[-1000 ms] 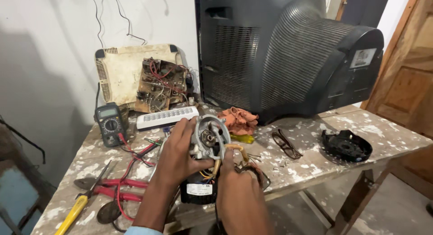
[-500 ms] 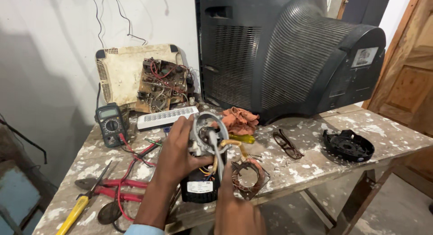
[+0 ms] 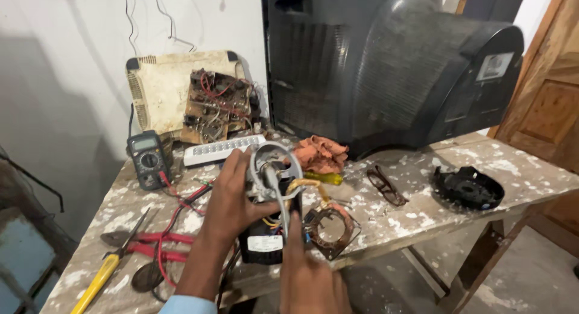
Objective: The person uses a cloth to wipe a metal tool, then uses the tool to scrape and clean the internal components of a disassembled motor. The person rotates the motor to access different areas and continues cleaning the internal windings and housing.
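Observation:
My left hand (image 3: 232, 202) grips a silver round motor housing (image 3: 276, 163) and holds it upright above the bench. Below it, my right hand (image 3: 310, 278) holds a thin grey metal rod (image 3: 278, 202), with the index finger laid along it. The rod's tip reaches up into the housing's middle. A yellow-sleeved wire runs from the housing down to a copper-wound stator ring (image 3: 330, 229) lying on the paint-spattered wooden bench (image 3: 422, 211). A black box with a white label (image 3: 263, 243) sits under the housing.
A big dark tube television (image 3: 392, 67) fills the back. Also on the bench are a multimeter (image 3: 146, 159), white remote (image 3: 222, 150), open circuit board (image 3: 214, 106), orange cloth (image 3: 319, 152), spectacles (image 3: 386, 185), black round cover (image 3: 469, 187), red pliers (image 3: 145, 249) and yellow screwdriver (image 3: 96, 282). A wooden door (image 3: 543, 109) stands right.
My right hand has drawn back from the housing toward the near edge, uncovering the stator ring. It now holds the grey rod up into the housing. The left hand has barely moved.

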`<action>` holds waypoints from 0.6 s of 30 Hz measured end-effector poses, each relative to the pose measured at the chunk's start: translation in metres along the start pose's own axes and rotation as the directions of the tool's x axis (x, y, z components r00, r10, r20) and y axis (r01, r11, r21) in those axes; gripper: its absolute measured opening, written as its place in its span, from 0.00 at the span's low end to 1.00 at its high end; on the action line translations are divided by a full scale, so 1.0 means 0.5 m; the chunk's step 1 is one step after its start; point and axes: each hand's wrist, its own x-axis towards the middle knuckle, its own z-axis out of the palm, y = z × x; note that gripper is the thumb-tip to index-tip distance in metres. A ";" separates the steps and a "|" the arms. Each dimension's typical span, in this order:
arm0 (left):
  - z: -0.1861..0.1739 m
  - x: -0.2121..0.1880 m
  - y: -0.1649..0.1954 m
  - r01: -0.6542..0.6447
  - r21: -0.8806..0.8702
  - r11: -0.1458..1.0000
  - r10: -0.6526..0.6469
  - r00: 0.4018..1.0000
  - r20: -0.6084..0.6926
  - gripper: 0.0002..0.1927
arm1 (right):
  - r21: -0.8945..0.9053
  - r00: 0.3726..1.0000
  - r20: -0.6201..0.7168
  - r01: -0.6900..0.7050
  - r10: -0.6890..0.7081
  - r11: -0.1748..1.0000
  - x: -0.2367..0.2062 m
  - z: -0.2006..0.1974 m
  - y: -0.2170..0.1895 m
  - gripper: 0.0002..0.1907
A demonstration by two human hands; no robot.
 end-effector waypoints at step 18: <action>0.016 0.009 -0.012 0.038 0.038 0.999 -0.039 0.999 0.030 0.51 | -0.113 0.970 0.119 -0.200 0.213 0.973 0.031 -0.015 0.023 0.39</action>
